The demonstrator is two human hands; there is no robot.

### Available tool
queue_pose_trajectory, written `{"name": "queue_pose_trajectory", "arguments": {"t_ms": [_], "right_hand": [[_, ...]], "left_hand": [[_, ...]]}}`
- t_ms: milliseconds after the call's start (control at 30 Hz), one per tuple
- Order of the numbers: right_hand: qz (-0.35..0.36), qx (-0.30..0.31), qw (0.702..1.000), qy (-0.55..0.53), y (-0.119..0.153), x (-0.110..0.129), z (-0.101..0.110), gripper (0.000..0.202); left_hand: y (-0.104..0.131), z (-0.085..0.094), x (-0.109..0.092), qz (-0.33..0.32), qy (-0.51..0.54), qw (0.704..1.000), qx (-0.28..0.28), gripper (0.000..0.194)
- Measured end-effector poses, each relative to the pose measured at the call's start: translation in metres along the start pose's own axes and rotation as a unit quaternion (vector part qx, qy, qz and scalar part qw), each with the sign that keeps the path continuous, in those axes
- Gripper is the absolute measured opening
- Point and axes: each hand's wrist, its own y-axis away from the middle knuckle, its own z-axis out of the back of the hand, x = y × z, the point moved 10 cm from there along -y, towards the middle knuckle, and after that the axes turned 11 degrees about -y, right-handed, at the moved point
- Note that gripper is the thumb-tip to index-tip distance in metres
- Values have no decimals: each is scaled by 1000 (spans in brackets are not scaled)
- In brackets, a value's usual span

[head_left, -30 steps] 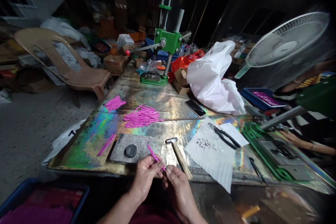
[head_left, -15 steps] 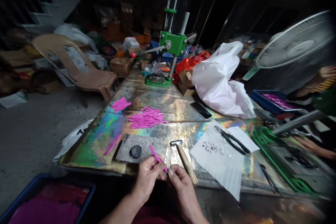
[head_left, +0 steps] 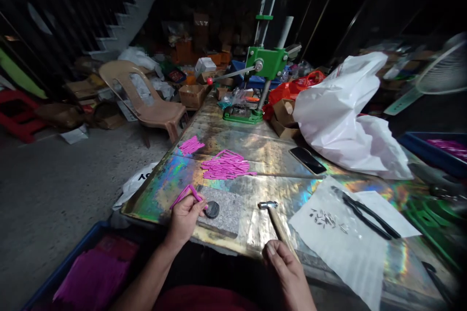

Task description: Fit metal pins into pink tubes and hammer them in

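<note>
My left hand [head_left: 185,217] pinches a thin magenta strip [head_left: 196,193] over the left edge of a grey stone block [head_left: 229,211]. Another magenta strip [head_left: 178,198] lies on the table just beside it. On the block rests a round black disc [head_left: 212,209], right by my left fingertips. My right hand [head_left: 284,262] is closed, thumb against curled fingers, in front of the handle of a hammer [head_left: 280,227]; anything inside it is hidden. Farther back lie a big pile of magenta strips [head_left: 226,165] and a smaller bundle [head_left: 191,145].
Small metal pieces [head_left: 328,219] and black-handled pliers [head_left: 368,214] lie on white sheeting [head_left: 343,252] to the right. Behind are a phone [head_left: 307,160], a white bag [head_left: 339,116] and a green press [head_left: 268,63]. A blue crate [head_left: 82,257] stands low at left.
My left hand has moved left with the magenta strip, from in front of the block to its left edge. My right hand has come away from the strip. The view has swung left.
</note>
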Motion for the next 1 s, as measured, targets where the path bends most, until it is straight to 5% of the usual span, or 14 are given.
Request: {"name": "queue_pose_trajectory", "arguments": {"t_ms": [367,600,700,867,1000], "right_hand": [[0,-17,1000,7,2,2,8,32],[48,-19,990,128,-5,25,20,32],[123,-70,935,325,-17,49,42,30],[166,-61,765,619,-36,54,52,26],[124,-51,724,677,-45,47,56,26]], "left_hand": [[0,-5,17,-12,-28,999,10,5],[1,-6,21,-9,-40,999,14,6],[1,-6,16,-35,-79,996,17,6],[3,-15,-6,-113,-159,979,65,9],[4,-22,-18,-144,-197,965,96,15]]}}
